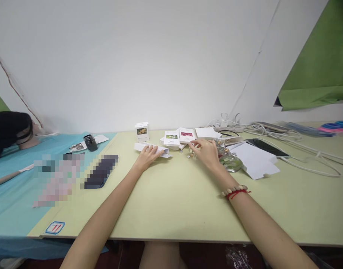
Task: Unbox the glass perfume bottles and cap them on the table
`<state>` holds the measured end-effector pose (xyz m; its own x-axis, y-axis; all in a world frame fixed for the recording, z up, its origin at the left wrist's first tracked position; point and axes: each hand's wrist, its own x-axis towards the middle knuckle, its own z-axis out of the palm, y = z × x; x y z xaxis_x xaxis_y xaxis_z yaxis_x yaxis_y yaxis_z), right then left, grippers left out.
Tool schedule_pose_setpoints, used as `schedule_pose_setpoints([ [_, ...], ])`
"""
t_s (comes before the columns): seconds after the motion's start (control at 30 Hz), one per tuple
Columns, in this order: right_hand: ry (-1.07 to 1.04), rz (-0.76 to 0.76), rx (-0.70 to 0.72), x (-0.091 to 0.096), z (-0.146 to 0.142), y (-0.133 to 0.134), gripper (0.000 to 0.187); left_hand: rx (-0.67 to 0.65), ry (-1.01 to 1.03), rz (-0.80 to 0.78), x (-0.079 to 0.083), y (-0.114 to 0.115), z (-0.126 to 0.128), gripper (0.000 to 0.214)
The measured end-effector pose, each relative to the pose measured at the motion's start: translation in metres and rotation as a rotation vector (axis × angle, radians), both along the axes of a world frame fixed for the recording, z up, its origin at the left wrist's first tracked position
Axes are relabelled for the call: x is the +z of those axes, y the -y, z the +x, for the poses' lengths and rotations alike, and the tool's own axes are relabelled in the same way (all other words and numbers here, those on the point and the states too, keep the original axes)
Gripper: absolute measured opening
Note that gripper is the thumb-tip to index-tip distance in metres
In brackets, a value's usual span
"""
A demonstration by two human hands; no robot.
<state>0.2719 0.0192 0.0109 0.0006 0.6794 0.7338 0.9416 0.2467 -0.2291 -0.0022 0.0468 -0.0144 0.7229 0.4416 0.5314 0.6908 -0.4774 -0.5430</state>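
My left hand is closed over a white paper box that lies on the table with its open end toward the right. My right hand is bent in a pinch just right of the middle; whatever is between its fingertips is too small to make out. Small shiny pieces lie under its fingertips. Behind the hands are a white box with a green picture and one with a pink picture. Another white box, with a yellow picture, stands upright near the wall.
Clear bags of small goods and white paper lie right of my right hand, near a dark phone and white cables. At left are a blurred dark object, a black jar and a person's head.
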Motion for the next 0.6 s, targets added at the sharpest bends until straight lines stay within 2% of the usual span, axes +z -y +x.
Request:
schedule_pose_setpoints([
  [0.13,0.017,-0.203,-0.106,0.013,0.000,0.009,0.038,0.000,-0.002,0.002,0.000,-0.001,0.000,0.037],
  [0.3,0.043,-0.390,-0.136,0.022,-0.005,0.017,0.031,-0.028,0.017,0.015,0.000,-0.001,0.001,0.035],
  [0.43,0.051,-0.461,-0.135,0.018,-0.005,0.014,0.024,-0.039,0.019,0.021,0.001,0.000,0.000,0.036],
  [0.6,-0.002,-0.455,-0.161,0.010,0.002,0.005,0.020,-0.037,0.006,0.034,0.002,0.001,0.000,0.038],
])
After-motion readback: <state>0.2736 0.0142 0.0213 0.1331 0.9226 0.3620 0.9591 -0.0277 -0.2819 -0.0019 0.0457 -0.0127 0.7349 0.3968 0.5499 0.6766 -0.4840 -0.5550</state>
